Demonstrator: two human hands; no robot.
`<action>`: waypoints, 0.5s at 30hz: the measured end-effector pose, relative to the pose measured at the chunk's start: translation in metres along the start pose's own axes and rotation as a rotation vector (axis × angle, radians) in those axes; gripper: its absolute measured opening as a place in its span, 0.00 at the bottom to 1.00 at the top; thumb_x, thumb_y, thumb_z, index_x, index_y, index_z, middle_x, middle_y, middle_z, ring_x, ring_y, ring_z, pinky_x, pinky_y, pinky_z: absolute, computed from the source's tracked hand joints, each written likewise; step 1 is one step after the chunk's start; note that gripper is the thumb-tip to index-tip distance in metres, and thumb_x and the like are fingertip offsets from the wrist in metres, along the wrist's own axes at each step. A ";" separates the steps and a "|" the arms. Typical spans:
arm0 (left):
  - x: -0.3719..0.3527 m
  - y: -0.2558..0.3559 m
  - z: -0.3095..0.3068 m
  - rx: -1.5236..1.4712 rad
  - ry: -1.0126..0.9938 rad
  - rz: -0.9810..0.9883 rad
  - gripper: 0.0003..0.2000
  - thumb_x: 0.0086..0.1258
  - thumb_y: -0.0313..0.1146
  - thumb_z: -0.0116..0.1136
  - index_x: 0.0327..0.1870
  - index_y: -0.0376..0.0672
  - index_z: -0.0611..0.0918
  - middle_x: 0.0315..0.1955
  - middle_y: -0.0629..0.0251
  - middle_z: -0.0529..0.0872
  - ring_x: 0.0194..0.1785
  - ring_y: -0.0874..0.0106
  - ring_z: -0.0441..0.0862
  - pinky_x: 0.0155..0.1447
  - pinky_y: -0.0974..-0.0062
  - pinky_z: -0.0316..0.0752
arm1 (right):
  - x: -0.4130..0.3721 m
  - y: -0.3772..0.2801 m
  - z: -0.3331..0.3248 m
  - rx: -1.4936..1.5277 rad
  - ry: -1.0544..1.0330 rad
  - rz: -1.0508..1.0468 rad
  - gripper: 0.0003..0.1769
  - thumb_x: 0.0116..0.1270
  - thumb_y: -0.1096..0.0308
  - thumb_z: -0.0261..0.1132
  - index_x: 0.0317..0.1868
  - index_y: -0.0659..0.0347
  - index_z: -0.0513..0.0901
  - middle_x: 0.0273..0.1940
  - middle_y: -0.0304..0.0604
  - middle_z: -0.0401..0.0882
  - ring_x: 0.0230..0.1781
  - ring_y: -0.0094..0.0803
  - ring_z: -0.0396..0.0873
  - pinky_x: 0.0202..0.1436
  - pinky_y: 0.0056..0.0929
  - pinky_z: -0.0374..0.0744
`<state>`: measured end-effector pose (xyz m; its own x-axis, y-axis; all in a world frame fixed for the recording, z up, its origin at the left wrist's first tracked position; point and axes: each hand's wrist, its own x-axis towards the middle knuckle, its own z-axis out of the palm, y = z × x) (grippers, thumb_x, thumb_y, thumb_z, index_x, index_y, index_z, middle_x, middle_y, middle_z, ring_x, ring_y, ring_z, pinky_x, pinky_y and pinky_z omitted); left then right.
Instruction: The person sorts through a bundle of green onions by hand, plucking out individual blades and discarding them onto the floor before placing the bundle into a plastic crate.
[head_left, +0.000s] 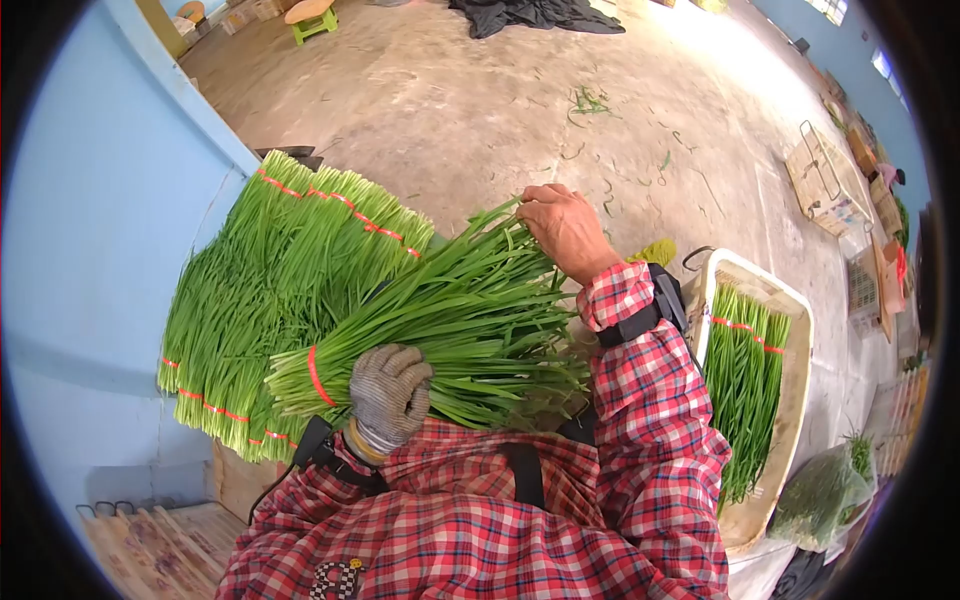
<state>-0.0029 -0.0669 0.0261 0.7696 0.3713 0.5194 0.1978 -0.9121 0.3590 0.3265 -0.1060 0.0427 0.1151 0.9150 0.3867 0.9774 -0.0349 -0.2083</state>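
A bunch of long green leafy stalks (470, 320) lies across my lap, tied near its pale stem end by a red band (318, 376). My left hand (390, 392), in a grey glove, rests with curled fingers on the bunch just right of the band. At the upper leaf tips is my bare right hand (562, 228), its fingers pinched together on leaf ends. To the left, a large pile of similar bunches (270, 290) with red bands leans by the wall, partly under the bunch I hold.
A cream crate (797, 400) with banded bunches stands at my right, beside a plastic bag of greens (822, 505). Wooden slats (165, 550) lie lower left. Loose leaves (590, 102) litter the floor. A green stool (314, 24) and black cloth (535, 14) are far ahead.
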 end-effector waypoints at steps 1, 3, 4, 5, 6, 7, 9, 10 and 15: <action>-0.001 0.000 0.000 0.002 -0.003 -0.001 0.08 0.53 0.29 0.60 0.35 0.47 0.81 0.39 0.63 0.83 0.43 0.56 0.80 0.50 0.57 0.72 | 0.000 0.002 0.002 0.047 0.003 0.000 0.07 0.62 0.71 0.60 0.37 0.53 0.85 0.41 0.37 0.80 0.49 0.39 0.78 0.48 0.39 0.78; -0.001 -0.001 0.000 0.002 -0.008 -0.001 0.08 0.53 0.29 0.60 0.35 0.47 0.81 0.39 0.63 0.83 0.43 0.57 0.80 0.50 0.57 0.72 | -0.004 0.005 0.005 0.090 0.062 -0.011 0.06 0.62 0.71 0.60 0.36 0.55 0.84 0.36 0.40 0.81 0.43 0.42 0.81 0.42 0.39 0.79; -0.001 0.000 0.000 0.003 -0.004 0.002 0.08 0.53 0.29 0.60 0.35 0.47 0.81 0.39 0.63 0.83 0.43 0.57 0.80 0.50 0.57 0.72 | -0.006 0.006 0.004 0.143 0.078 0.004 0.07 0.62 0.71 0.61 0.37 0.56 0.85 0.35 0.42 0.82 0.39 0.43 0.81 0.41 0.40 0.79; -0.001 0.000 0.000 0.003 0.001 0.004 0.08 0.53 0.29 0.60 0.35 0.47 0.81 0.39 0.63 0.83 0.43 0.57 0.80 0.50 0.57 0.72 | -0.007 0.007 0.004 0.196 0.093 0.019 0.07 0.62 0.71 0.61 0.38 0.57 0.85 0.33 0.45 0.83 0.36 0.45 0.82 0.39 0.41 0.79; -0.001 0.000 0.000 0.003 0.002 0.003 0.08 0.53 0.29 0.60 0.35 0.47 0.81 0.39 0.63 0.83 0.43 0.57 0.80 0.50 0.57 0.72 | -0.007 0.003 0.002 0.196 0.092 0.018 0.07 0.62 0.71 0.61 0.38 0.57 0.85 0.33 0.45 0.83 0.36 0.45 0.82 0.39 0.41 0.79; -0.001 0.000 -0.001 0.004 -0.008 0.002 0.08 0.53 0.30 0.60 0.35 0.47 0.81 0.39 0.63 0.83 0.43 0.57 0.80 0.50 0.57 0.72 | -0.009 -0.002 0.000 0.310 0.119 0.130 0.09 0.62 0.71 0.61 0.40 0.58 0.85 0.32 0.47 0.83 0.34 0.46 0.82 0.38 0.40 0.79; 0.000 0.000 -0.001 0.004 -0.017 -0.001 0.08 0.53 0.30 0.60 0.35 0.47 0.81 0.38 0.63 0.83 0.43 0.57 0.80 0.50 0.57 0.72 | -0.012 -0.006 0.001 0.424 0.145 0.241 0.10 0.62 0.71 0.61 0.43 0.58 0.86 0.30 0.49 0.83 0.31 0.46 0.82 0.37 0.40 0.79; 0.000 0.000 -0.001 0.003 -0.022 -0.003 0.08 0.53 0.30 0.59 0.35 0.47 0.81 0.38 0.63 0.83 0.43 0.57 0.80 0.50 0.57 0.72 | -0.013 -0.005 0.006 0.470 0.214 0.305 0.12 0.62 0.72 0.61 0.45 0.58 0.85 0.29 0.51 0.83 0.30 0.46 0.82 0.36 0.39 0.79; -0.001 0.000 -0.001 0.000 -0.022 -0.017 0.07 0.52 0.30 0.59 0.34 0.47 0.82 0.38 0.63 0.83 0.43 0.57 0.79 0.50 0.56 0.72 | -0.015 0.012 -0.012 0.379 0.370 0.689 0.13 0.61 0.74 0.62 0.46 0.59 0.85 0.26 0.51 0.82 0.29 0.44 0.82 0.34 0.37 0.78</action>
<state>-0.0043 -0.0673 0.0264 0.7793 0.3833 0.4959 0.2114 -0.9056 0.3677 0.3386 -0.1247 0.0449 0.7744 0.5473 0.3175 0.5512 -0.3370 -0.7633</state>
